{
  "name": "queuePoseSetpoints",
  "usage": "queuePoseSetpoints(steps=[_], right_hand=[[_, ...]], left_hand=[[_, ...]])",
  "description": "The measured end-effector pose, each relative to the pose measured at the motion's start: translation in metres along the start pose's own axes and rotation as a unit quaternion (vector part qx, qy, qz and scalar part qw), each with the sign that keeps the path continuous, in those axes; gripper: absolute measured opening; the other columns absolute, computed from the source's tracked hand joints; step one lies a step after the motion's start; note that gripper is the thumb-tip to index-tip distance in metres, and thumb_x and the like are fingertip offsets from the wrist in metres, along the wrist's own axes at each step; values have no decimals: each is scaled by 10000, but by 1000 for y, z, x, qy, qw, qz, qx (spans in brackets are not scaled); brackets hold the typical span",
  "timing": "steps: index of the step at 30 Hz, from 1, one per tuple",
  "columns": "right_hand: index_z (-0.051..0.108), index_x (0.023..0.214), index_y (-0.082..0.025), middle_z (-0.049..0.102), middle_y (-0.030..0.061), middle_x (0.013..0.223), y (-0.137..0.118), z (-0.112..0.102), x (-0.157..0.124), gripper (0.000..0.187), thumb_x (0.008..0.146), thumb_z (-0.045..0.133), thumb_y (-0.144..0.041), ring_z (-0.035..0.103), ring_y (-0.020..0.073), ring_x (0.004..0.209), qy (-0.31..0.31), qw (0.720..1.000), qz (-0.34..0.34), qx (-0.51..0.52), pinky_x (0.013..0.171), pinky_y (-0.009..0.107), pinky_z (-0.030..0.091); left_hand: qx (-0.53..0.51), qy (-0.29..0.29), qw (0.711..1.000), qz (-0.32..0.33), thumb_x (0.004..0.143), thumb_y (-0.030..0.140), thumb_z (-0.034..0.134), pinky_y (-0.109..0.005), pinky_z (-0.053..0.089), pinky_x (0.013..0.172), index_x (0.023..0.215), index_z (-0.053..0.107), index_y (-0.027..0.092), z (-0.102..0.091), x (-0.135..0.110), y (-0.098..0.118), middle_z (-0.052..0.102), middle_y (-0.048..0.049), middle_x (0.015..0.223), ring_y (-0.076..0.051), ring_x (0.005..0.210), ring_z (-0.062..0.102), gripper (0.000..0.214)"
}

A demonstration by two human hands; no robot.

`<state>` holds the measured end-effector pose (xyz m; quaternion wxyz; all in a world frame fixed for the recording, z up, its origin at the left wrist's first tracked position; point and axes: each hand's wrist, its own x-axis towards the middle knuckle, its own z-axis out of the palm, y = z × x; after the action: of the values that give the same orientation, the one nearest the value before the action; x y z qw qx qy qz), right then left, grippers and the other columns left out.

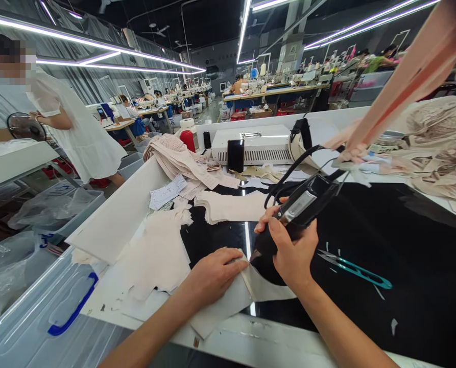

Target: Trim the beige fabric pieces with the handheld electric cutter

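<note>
1. A co-worker in a white garment [76, 112] is seen at the far left, beside a pale table.
2. A clear plastic bin [74, 306], fitted with a blue handle, is placed below the left edge of the worktable.
3. Pale fabric pieces [157, 255] are piled on the white part of the worktable; behind them a printed slip [167, 191] is laid near bunched fabric.
4. The left hand [216, 273] is laid palm down, its fingers held close together, on pale cloth near the table's front edge; whether the cloth is also pinched by the thumb cannot be told.
5. A stack of cut pieces [233, 206] is set behind this hand, and a black phone [236, 156] is propped upright against a white box [260, 143].
6. The worked cloth [266, 287] is extended rightward from the left hand, its edge lying just beside the base of a black handheld tool [302, 209].
7. The tool is gripped by the right hand [296, 250], its fingers wrapped around the body and its thumb laid along the near side.
8. Turquoise snips [360, 271] are laid on the black surface [423, 245], among small scraps.
9. Pink strips [407, 87] are suspended above, near heaped beige fabric [446, 148].
</note>
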<state>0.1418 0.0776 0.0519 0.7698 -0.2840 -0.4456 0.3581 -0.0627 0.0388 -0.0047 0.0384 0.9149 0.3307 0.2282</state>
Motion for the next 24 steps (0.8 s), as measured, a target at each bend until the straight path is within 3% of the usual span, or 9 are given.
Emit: queuePoseSetpoints(steps=[6, 11, 14, 17, 21, 24], right_hand=[[650, 1185, -306, 770, -74, 873, 0, -1, -5, 338, 941, 875, -241, 728, 139, 604, -4, 1000, -2, -1, 547, 280, 584], [649, 1063, -295, 768, -79, 889, 1, -1, -5, 241, 961, 850, -209, 735, 124, 639, -8, 1000, -2, -16, 617, 277, 605], [674, 1145, -301, 766, -84, 881, -3, -3, -3, 273, 962, 863, -229, 727, 128, 633, -10, 1000, -1, -8, 641, 292, 619], [678, 1243, -306, 770, -82, 880, -9, -8, -2, 371, 947, 895, -247, 721, 134, 638, 0, 1000, -6, -1, 650, 298, 620], [680, 1242, -308, 764, -74, 874, -13, -14, -3, 375, 945, 906, -280, 716, 139, 643, -2, 1000, -5, 1, 638, 298, 615], [674, 1235, -313, 763, -73, 880, -14, -15, -3, 373, 941, 899, -266, 715, 138, 648, 1, 1000, 1, 0, 650, 301, 625]], left_hand=[[4, -9, 1000, -2, 1209, 174, 517, -390, 655, 1186, 1425, 751, 208, 1, -1, -2, 777, -122, 1485, -250, 1387, 763, 320], [3, -9, 1000, -2, 1216, 180, 514, -381, 650, 1188, 1423, 747, 208, -2, 0, -2, 776, -120, 1483, -247, 1381, 767, 313], [-5, -10, 1000, -2, 1221, 179, 518, -363, 656, 1170, 1426, 737, 210, -7, 3, 0, 779, -115, 1469, -232, 1374, 766, 301], [6, -4, 1000, 22, 1222, 173, 518, -415, 659, 1173, 1387, 735, 181, -14, 8, 4, 788, -139, 1433, -253, 1364, 762, 272], [19, 23, 999, 38, 1234, 195, 490, -420, 685, 1095, 1312, 743, 139, -16, 16, 15, 809, -146, 1300, -259, 1218, 786, 271], [11, -1, 1000, 27, 1234, 200, 483, -376, 699, 978, 1246, 759, 141, -12, 17, 24, 809, -108, 1141, -239, 1072, 792, 282]])
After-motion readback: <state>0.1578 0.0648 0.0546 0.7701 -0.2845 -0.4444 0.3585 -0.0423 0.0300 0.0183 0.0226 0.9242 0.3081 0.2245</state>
